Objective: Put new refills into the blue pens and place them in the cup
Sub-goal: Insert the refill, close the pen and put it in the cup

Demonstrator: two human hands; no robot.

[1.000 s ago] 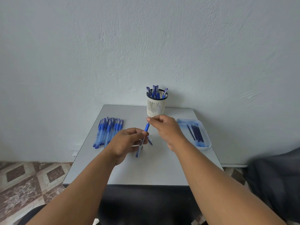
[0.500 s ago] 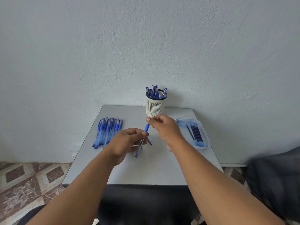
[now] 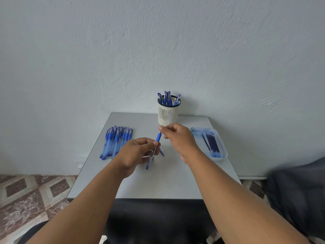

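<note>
- The desk (image 3: pixel 175 182) looks to us like a smooth, matt grey laminate, no shine on it.
- The cup (image 3: pixel 167 115) reads as off-white plastic with slotted walls, a fine mesh base and a dark rim.
- The loose blue pens (image 3: pixel 116 142) have see-through glossy plastic barrels with what we'd call rubbery matt grips.
- The tray (image 3: pixel 220 143) is pale, slightly glossy plastic.
- The wall (image 3: pixel 158 50) is rough, matt painted plaster.
- The floor (image 3: pixel 26 191) is patterned, stone-like tile.
</note>
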